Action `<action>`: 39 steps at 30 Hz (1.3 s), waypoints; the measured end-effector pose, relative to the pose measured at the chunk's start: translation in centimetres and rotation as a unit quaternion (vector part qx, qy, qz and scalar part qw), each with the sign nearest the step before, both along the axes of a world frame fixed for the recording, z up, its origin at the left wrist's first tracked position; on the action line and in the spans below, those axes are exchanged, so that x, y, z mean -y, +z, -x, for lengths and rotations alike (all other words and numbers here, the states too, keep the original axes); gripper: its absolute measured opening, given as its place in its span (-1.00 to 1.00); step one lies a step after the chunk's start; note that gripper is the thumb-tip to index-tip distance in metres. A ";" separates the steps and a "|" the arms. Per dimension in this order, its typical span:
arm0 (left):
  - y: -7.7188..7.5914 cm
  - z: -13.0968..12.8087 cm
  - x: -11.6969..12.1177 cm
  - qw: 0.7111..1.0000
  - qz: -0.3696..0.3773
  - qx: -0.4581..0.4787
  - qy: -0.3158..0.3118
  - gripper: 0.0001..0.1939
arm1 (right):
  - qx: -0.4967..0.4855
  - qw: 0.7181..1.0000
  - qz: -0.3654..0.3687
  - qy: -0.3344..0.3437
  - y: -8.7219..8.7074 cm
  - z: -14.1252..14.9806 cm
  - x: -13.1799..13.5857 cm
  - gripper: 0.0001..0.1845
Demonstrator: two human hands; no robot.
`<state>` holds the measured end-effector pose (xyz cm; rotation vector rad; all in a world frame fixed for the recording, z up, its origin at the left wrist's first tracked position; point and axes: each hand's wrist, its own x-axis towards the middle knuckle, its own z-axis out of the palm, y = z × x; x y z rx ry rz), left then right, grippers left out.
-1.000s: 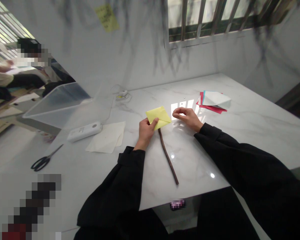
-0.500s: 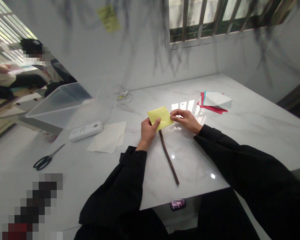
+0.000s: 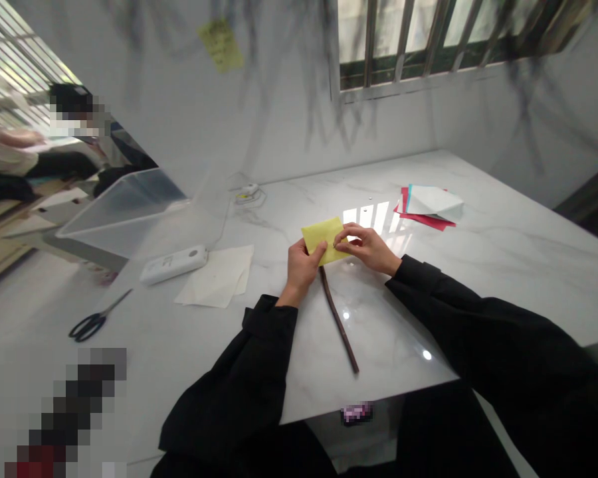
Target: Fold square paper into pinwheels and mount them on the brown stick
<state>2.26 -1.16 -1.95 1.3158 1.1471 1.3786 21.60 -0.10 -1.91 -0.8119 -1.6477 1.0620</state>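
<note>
At the far left of the table point(image 3: 503, 259) I see one clear plastic bin point(image 3: 129, 232), thin-walled and cloudy enough that I cannot make out what it holds. Both hands are busy around one piece of yellow paper point(image 3: 326, 232), smooth, flat and roughly square, held up over the middle of the table. The left hand point(image 3: 303, 265) grips its lower left side, thumb laid across the front and fingers behind. The right hand point(image 3: 371, 249) has thumb and fingertips drawn close together over its right side; I cannot tell whether they pinch the paper or something small. One brown stick point(image 3: 334, 315), slender, gently bent and wood-like, slants below, its upper end close to the left hand. Off to the left are two or more cream sheets point(image 3: 214, 275), overlapping, beside one long white device point(image 3: 174, 265) with rounded ends, then one pair of scissors point(image 3: 103, 315) with black loop handles. A thin cable point(image 3: 249, 192) lies coiled near the wall. Two tiny bits point(image 3: 365, 210) sit by the bright reflection, and toward the right lies a loose pile of paper point(image 3: 431, 202) in red, blue and white, too layered to count. One yellow note point(image 3: 220, 45) hangs on the wall.
</note>
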 end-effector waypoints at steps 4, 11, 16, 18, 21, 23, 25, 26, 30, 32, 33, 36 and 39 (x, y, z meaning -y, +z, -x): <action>0.1 -0.1 0.2 1.000 0.007 -0.003 -0.009 -0.52 | 0.013 1.000 -0.010 -0.006 -0.2 -0.1 -0.2 -0.66; 0.3 -0.3 0.4 1.000 0.017 -0.003 -0.024 -0.52 | 0.020 0.999 -0.016 -0.033 -0.3 -0.2 -0.3 -0.64; 0.5 -0.3 0.5 0.999 0.011 -0.011 -0.032 -0.52 | 0.028 0.999 -0.020 -0.038 -0.2 -0.2 -0.3 -0.64; 0.5 -0.3 0.5 0.999 0.010 -0.013 -0.035 -0.51 | 0.029 0.999 -0.021 -0.041 -0.1 -0.2 -0.3 -0.65; 0.6 -0.3 0.6 0.999 0.012 -0.014 -0.039 -0.51 | 0.030 0.998 -0.020 -0.046 -0.1 -0.3 -0.2 -0.65; 0.7 -0.3 0.6 0.999 0.013 -0.019 -0.041 -0.52 | 0.031 0.998 -0.019 -0.051 -0.1 -0.3 -0.3 -0.65; 0.7 -0.3 0.7 0.999 0.014 -0.021 -0.041 -0.53 | 0.033 0.998 -0.020 -0.055 -0.2 -0.3 -0.3 -0.66; 0.6 -0.3 0.7 0.999 0.014 -0.022 -0.042 -0.53 | 0.034 0.998 -0.020 -0.055 -0.2 -0.3 -0.4 -0.67; 0.4 -0.3 0.6 0.998 0.014 -0.014 -0.052 -0.50 | 0.038 0.997 -0.019 -0.057 -0.2 -0.4 -0.5 -0.70; 0.3 -0.3 0.5 0.998 0.016 -0.004 -0.062 -0.48 | 0.040 0.997 -0.013 -0.058 -0.2 -0.4 -0.5 -0.69; 0.2 -0.3 0.4 0.998 0.016 0.000 -0.066 -0.48 | 0.040 0.997 -0.007 -0.058 -0.2 -0.4 -0.5 -0.67; 0.3 -0.3 0.4 0.997 0.012 -0.002 -0.075 -0.46 | 0.033 0.998 0.018 -0.052 -0.3 -0.4 -0.6 -0.62; 0.3 -0.3 0.5 0.997 0.015 -0.006 -0.079 -0.46 | 0.026 0.998 0.035 -0.049 -0.2 -0.4 -0.7 -0.57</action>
